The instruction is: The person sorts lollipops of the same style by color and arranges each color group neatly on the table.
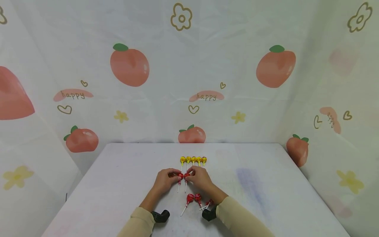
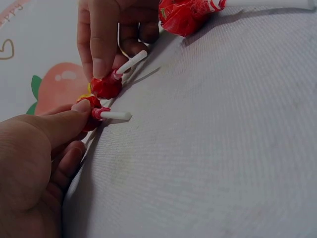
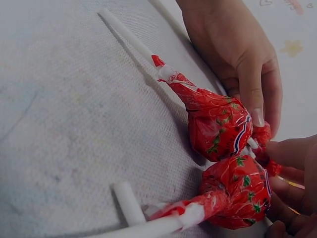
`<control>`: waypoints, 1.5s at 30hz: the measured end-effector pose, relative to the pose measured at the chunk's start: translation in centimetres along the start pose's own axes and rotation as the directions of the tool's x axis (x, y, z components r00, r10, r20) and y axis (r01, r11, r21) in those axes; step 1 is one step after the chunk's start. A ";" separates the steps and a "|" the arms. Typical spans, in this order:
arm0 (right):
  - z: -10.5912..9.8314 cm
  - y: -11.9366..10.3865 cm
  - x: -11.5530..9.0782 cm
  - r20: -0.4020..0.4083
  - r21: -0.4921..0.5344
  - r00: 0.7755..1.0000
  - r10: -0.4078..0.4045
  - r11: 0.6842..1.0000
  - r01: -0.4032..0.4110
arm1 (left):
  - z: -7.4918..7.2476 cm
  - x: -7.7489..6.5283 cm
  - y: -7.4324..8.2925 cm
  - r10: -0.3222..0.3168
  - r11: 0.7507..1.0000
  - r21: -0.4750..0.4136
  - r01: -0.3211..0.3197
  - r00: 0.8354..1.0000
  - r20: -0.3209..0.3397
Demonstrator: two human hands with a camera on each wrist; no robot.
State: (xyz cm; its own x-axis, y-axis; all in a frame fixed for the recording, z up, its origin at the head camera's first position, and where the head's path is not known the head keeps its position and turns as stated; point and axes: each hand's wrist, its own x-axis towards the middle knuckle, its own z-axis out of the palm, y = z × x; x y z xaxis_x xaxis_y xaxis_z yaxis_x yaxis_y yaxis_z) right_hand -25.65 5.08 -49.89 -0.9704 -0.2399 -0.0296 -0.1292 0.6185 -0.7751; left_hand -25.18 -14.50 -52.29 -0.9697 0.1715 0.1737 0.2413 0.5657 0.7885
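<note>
My left hand [image 1: 164, 181] pinches a red-wrapped lollipop [image 2: 91, 119] by its head between thumb and fingers. Close beside it, my right hand [image 1: 201, 178] holds a second red lollipop [image 2: 106, 88] in the same way. Both lie side by side on the table, their white sticks pointing toward me. Just beyond the hands, several yellow lollipops [image 1: 193, 159] form a row, with sticks partly hidden by the fingers. Nearer to me lie loose red lollipops [image 1: 190, 198], one of them partly covered by the right forearm. Two of these fill the right wrist view, strawberry-patterned wrapper [image 3: 218, 126] facing up.
The white table [image 1: 118, 184] has a bluish stain [image 1: 251, 184] on its right side. Behind it hangs a pale curtain [image 1: 165, 65] printed with peaches and flowers. Black wrist cameras [image 1: 161, 216] sit low over the table, the right one close to the loose lollipops.
</note>
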 end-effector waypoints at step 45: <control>-2.4 -0.5 -1.0 -0.015 0.010 0.997 -0.079 0.997 0.079 | 0.0 0.0 0.2 -0.019 1.000 0.012 0.019 1.000 0.008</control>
State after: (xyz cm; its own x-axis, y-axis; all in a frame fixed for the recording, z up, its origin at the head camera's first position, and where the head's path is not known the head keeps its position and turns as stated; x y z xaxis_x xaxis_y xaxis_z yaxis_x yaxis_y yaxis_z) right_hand -25.12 6.76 -47.94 -0.9602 -0.2764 0.0413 -0.2034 0.5901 -0.7813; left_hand -25.12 -14.43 -52.13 -0.9739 0.1666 0.1539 0.2229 0.5782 0.7849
